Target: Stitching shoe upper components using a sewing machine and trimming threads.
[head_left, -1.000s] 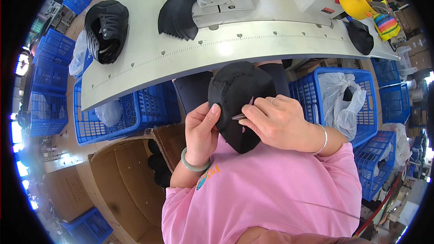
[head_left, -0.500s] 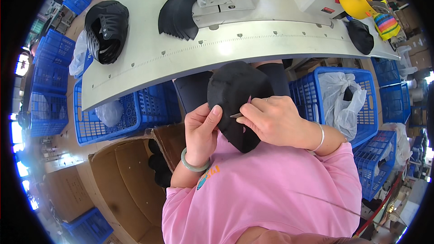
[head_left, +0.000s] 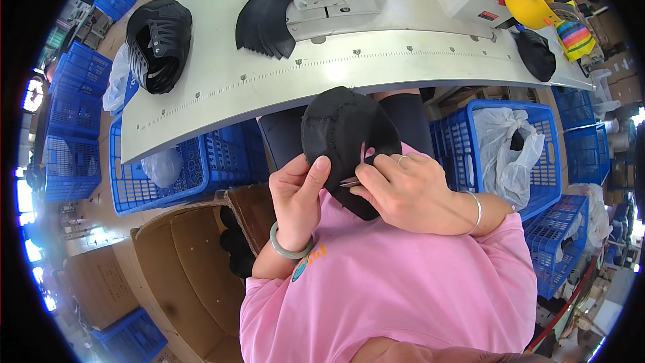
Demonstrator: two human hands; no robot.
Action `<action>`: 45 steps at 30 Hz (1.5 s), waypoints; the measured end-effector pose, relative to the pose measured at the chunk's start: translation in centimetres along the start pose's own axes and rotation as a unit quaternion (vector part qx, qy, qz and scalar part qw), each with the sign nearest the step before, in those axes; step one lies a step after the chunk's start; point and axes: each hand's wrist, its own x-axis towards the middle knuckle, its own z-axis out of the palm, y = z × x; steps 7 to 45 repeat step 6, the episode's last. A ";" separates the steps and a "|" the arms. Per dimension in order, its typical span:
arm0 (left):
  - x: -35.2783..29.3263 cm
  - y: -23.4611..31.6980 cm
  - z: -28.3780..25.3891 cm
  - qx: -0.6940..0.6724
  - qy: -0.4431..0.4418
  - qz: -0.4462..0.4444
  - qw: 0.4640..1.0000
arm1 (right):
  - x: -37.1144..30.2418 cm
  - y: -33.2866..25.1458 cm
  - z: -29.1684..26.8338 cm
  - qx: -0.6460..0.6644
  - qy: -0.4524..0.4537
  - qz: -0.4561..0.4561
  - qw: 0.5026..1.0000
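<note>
A black fabric shoe upper (head_left: 336,121) is held up over my lap, just below the table's front edge. My left hand (head_left: 299,185) pinches its left edge, with the thumb lying on top of the fabric. At its lower right is my right hand (head_left: 406,188), fingers curled round small metal thread snips (head_left: 350,182). The tips of the snips point left and rest at the fabric's surface. Most of the tool is hidden inside my right fist. Pink shirt shows through an opening in the upper beside my right fingers.
A white table (head_left: 269,84) with a ruler strip spans the front. On it are a finished black shoe (head_left: 158,47), a fanned stack of black pieces (head_left: 265,20) and a machine base (head_left: 329,7). Blue crates (head_left: 168,181) and a cardboard box (head_left: 191,275) stand around me.
The upper has shifted slightly left and tilted, and its opening shows wider. My right hand with the snips has moved a little down. My left hand has barely moved.
</note>
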 end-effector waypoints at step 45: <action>-0.1 0.0 -0.4 -0.011 -0.018 -0.001 1.000 | -0.1 0.5 0.0 0.036 -0.028 -0.004 0.999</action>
